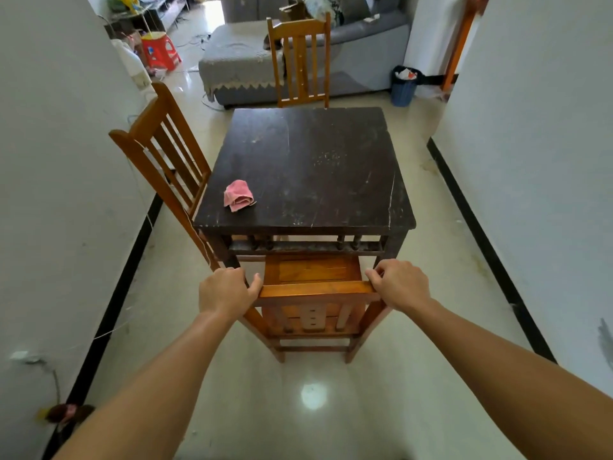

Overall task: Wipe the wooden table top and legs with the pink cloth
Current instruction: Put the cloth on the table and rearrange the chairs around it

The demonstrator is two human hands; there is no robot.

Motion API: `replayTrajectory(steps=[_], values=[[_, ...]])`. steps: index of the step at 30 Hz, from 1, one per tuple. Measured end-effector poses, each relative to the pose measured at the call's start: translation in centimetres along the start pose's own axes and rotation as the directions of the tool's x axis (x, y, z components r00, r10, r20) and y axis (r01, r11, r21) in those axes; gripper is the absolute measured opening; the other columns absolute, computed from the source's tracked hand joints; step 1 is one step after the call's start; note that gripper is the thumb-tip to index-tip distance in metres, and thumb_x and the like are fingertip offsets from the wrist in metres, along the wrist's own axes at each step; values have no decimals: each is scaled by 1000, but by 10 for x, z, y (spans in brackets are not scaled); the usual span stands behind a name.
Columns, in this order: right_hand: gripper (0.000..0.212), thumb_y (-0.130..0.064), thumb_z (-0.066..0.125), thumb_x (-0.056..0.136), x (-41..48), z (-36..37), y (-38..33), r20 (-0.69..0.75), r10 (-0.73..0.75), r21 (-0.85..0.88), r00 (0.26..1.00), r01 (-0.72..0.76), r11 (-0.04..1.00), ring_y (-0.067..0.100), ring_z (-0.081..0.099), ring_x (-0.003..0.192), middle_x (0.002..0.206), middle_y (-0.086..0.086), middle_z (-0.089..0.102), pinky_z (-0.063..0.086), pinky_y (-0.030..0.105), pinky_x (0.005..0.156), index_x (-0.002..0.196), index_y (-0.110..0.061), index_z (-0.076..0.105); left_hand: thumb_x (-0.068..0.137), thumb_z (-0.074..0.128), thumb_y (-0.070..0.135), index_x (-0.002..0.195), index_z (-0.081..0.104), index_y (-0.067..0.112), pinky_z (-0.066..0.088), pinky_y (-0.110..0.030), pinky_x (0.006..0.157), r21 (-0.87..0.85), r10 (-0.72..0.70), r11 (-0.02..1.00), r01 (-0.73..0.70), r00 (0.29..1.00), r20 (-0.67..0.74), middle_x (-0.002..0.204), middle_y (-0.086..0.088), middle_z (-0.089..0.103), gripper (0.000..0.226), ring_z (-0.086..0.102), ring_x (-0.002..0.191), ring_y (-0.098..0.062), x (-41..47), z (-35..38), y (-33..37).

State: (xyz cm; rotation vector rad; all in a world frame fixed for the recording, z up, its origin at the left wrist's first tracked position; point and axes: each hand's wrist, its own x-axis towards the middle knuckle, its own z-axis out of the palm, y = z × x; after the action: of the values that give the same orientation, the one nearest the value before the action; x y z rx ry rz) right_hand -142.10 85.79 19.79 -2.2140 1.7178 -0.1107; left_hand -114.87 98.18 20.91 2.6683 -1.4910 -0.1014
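Gripping the orange-brown wooden chair's (315, 288) top rail with both hands, left (225, 290) and right (399, 285), I judge it blocks the legs; the crumpled pink cloth (238, 195) waits near the dark wooden surface's (315, 161) near-left corner.

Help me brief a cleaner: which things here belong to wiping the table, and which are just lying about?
Job: pink cloth, crumpled on the dark wooden table; near chair, top rail gripped by left hand and right hand, probably to clear access.
Just about: side chair, far chair, grey sofa, blue bin, red stool.
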Motion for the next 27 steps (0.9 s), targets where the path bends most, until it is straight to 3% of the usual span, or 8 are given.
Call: replayTrajectory(steps=[6, 11, 14, 16, 18, 20, 23, 27], values=[[38, -53, 44, 97, 3, -5, 7, 72, -54, 51, 996, 51, 997, 7, 54, 62, 68, -10, 58, 36, 19, 52, 81, -25, 64, 93, 45, 54, 66, 60, 24, 34, -18, 49, 50, -42, 998, 41, 999, 23, 61, 8, 55, 43, 53, 56, -10, 0, -2, 6], [37, -61, 45, 93, 9, -6, 15, 191, -189, 133, 963, 166, 977, 5, 59, 68, 77, -13, 63, 50, 20, 62, 91, -30, 66, 95, 40, 50, 73, 60, 26, 41, -23, 58, 125, -138, 986, 114, 970, 198, 71, 5, 60, 38, 56, 66, -9, 6, -13, 20], [40, -68, 48, 88, 19, -11, 27, 352, -317, 237, 881, 244, 940, 4, 62, 74, 87, -16, 64, 53, 20, 66, 103, -35, 63, 94, 39, 53, 86, 60, 27, 43, -27, 67, 211, -191, 968, 136, 944, 269, 78, 7, 60, 34, 55, 73, -9, 11, -21, 51], [46, -69, 51, 85, 28, -21, 39, 481, -377, 414, 792, 174, 894, 6, 64, 86, 101, -14, 64, 57, 26, 77, 115, -36, 60, 93, 44, 53, 96, 57, 26, 41, -27, 69, 201, -196, 969, 141, 939, 283, 84, 8, 58, 30, 53, 77, -9, 15, -28, 86], [50, -66, 53, 86, 45, -38, 59, 502, -396, 475, 769, 138, 869, 9, 63, 98, 114, -10, 63, 56, 30, 85, 124, -32, 57, 94, 48, 49, 102, 56, 25, 40, -24, 66, 142, -175, 980, 140, 945, 275, 87, 8, 57, 27, 54, 78, -8, 25, -36, 127], [52, -61, 55, 89, 69, -59, 87, 454, -366, 399, 812, 183, 899, 11, 62, 99, 122, -7, 61, 55, 28, 83, 130, -29, 54, 94, 50, 48, 101, 58, 24, 44, -22, 61, 50, -136, 991, 128, 954, 266, 84, 7, 60, 25, 58, 74, -7, 40, -40, 168], [49, -55, 57, 90, 125, -102, 132, 373, -335, 171, 865, 291, 941, 11, 60, 87, 115, -5, 64, 53, 25, 75, 130, -27, 55, 93, 51, 50, 99, 58, 27, 52, -23, 62, -14, -48, 999, 52, 975, 217, 76, 9, 61, 25, 61, 66, -8, 74, -43, 228], [41, -48, 57, 93, 206, -154, 174, 228, -340, -18, 913, 353, 936, 13, 62, 95, 114, -3, 65, 53, 28, 81, 126, -25, 58, 92, 51, 51, 104, 58, 26, 48, -22, 61, -57, 79, 996, -71, 987, 143, 75, 12, 59, 29, 58, 66, -6, 135, -44, 300]])
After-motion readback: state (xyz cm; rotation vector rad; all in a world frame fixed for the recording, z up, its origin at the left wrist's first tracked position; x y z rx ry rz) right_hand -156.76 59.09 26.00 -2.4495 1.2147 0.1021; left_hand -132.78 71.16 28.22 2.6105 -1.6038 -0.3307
